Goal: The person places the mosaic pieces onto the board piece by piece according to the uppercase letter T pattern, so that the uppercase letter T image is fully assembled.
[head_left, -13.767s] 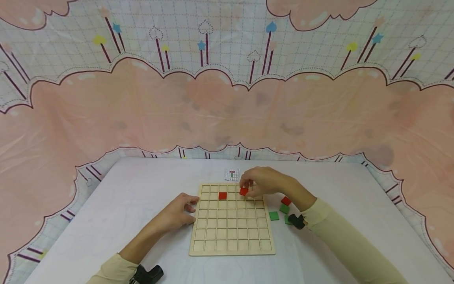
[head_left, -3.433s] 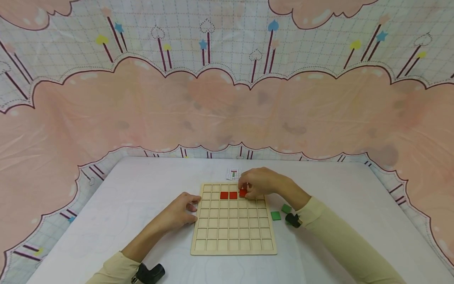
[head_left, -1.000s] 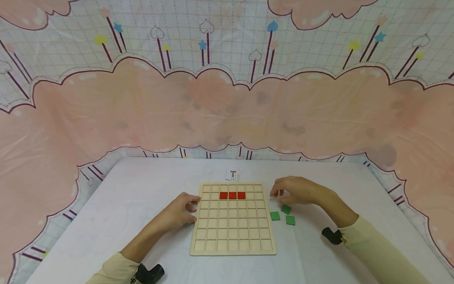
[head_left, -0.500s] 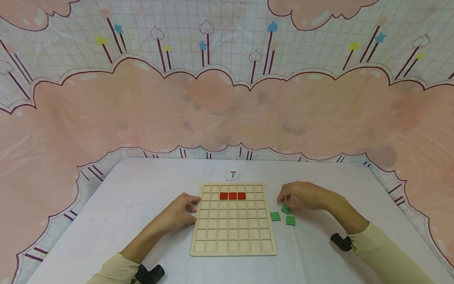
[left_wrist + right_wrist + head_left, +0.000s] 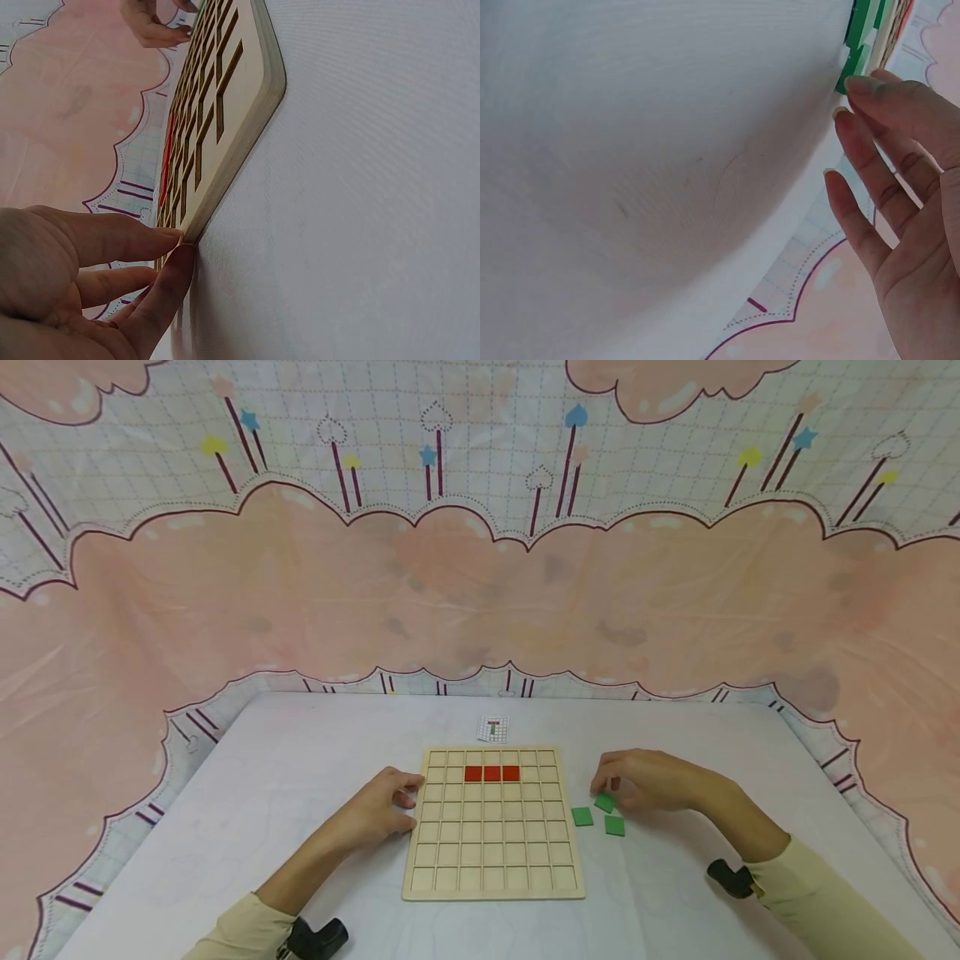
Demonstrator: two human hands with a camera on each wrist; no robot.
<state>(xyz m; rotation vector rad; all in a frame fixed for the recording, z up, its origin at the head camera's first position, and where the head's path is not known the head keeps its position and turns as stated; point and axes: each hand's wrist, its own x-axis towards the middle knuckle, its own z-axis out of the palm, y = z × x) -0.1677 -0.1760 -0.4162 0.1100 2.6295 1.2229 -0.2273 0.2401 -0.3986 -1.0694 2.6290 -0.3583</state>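
Fingers [image 5: 907,101] of the right hand [image 5: 652,779] are bracketing the farthest green tile [image 5: 604,804], the thumb overlapping its edge in the wrist view; whether they are pinching it, I cannot tell. Thumb and index of the left hand [image 5: 375,811] are resting, spread apart, against the left edge of the board [image 5: 491,854]. Being thin, the green tile could be slipping from the fingertips, or skidding into the other two, [image 5: 582,817] if pressed off-centre. A push from the left hand could be shifting the board and jarring the three red tiles [image 5: 492,773], which are filling neighbouring cells in its second row from the far side. That green tile is lying flat on the worktop [image 5: 300,760], right of the board, showing a plain square face, turned askew.
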